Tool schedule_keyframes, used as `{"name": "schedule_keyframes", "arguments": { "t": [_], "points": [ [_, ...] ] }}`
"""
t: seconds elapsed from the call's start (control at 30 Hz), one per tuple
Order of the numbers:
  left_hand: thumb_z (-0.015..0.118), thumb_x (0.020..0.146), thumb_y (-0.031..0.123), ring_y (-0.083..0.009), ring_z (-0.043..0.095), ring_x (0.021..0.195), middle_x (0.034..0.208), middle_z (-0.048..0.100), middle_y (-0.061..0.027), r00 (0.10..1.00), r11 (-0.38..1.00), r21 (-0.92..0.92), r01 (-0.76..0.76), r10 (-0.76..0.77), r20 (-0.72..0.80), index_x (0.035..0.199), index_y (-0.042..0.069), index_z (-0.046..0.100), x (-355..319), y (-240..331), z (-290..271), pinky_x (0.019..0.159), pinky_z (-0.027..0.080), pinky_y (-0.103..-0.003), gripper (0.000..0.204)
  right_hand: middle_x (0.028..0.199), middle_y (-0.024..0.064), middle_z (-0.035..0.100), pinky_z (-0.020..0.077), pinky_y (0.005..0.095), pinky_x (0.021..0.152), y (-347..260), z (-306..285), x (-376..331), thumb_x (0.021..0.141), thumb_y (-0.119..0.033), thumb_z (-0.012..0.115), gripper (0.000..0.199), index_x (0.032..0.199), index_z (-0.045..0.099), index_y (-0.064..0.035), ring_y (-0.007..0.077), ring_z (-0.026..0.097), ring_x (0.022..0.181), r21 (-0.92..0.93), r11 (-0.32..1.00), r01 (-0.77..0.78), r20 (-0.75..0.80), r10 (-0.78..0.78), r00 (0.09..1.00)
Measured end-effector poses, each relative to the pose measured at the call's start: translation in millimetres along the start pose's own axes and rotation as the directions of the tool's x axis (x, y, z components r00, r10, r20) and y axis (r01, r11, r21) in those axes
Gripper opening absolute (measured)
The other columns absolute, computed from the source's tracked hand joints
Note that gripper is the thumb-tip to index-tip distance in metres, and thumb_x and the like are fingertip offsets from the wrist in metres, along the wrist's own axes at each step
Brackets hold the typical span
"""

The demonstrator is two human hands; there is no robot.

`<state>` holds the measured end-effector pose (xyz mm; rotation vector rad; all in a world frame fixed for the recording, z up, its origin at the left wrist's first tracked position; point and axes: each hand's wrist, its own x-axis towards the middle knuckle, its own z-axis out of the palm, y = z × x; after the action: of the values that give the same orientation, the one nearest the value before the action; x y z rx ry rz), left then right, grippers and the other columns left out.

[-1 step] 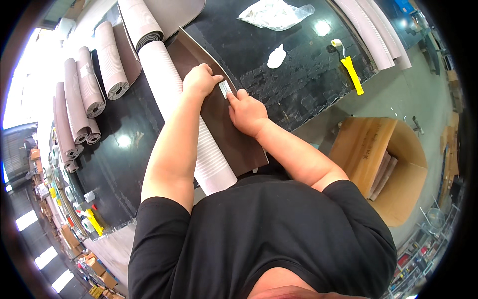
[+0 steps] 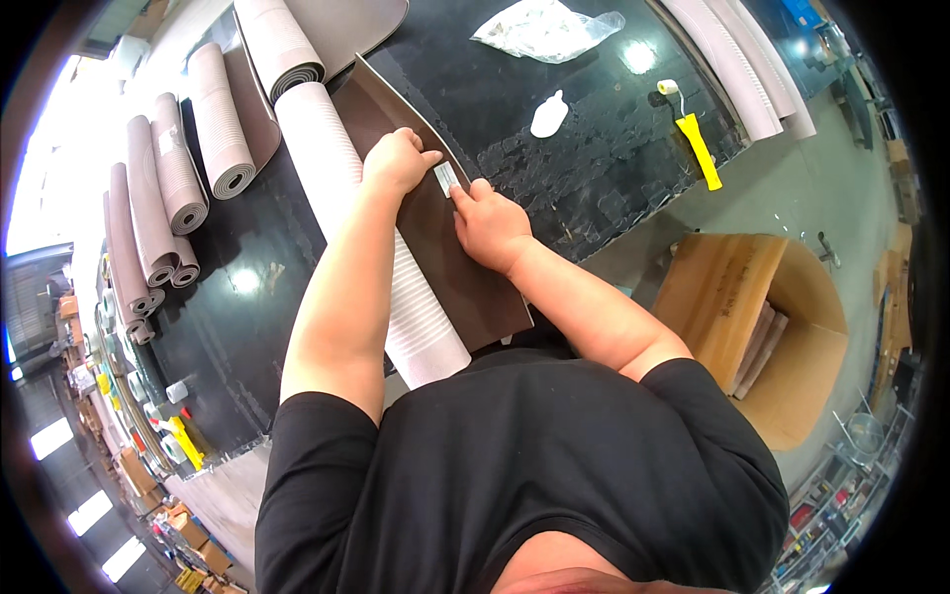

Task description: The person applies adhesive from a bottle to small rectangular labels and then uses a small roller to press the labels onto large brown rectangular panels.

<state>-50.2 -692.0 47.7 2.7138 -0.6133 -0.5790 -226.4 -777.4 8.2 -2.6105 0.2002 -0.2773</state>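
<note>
A half-unrolled mat (image 2: 475,282), with a brown inner face and a pale ribbed roll, lies on the black table in front of me. A small white label (image 2: 447,180) sits by the mat's right edge, between my hands. My left hand (image 2: 396,161) is closed, fingers curled, its thumb at the label's upper end. Over the mat's right edge, my right hand (image 2: 492,224) is closed too, with a fingertip on the label's lower end. Whether the label is stuck down or held just above the mat, I cannot tell.
Several rolled mats (image 2: 223,129) lie on the left. Beyond my right hand are a clear plastic bag (image 2: 544,30), a white bottle (image 2: 549,114) and a yellow-handled roller (image 2: 700,151). An open cardboard box (image 2: 712,297) stands right of the table. More mats (image 2: 727,69) lie at the far right.
</note>
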Motion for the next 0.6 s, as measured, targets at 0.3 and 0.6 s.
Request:
{"name": "schedule_keyframes", "arguments": {
  "t": [0.3,0.6],
  "points": [
    [0.045,0.085,-0.005,-0.0271,0.063,0.108,0.116,0.064,-0.0128,0.939,0.883,-0.332,-0.331,0.342,-0.027,0.114,0.005,0.070,15,-11,19,0.096,0.048,-0.033,0.040,0.098,0.0109,0.056,0.0534,0.0373,0.067,-1,-25,0,0.086,-0.015,0.063,0.036,0.121,0.062,-0.0086,0.0266,0.063,0.075,0.041,0.999,-0.024,0.064,0.021,0.998],
    [0.044,0.082,-0.009,-0.0257,0.063,0.111,0.117,0.068,-0.0156,0.968,0.836,-0.530,-0.143,0.230,0.102,0.122,0.001,0.065,14,-11,9,0.097,0.046,-0.031,0.046,0.136,0.0220,0.051,0.0325,0.0482,0.109,195,-139,-31,0.085,-0.028,0.065,0.059,0.134,0.050,0.0001,0.0389,0.046,0.127,-0.329,0.800,-0.501,-0.565,0.258,0.783]
  ]
}}
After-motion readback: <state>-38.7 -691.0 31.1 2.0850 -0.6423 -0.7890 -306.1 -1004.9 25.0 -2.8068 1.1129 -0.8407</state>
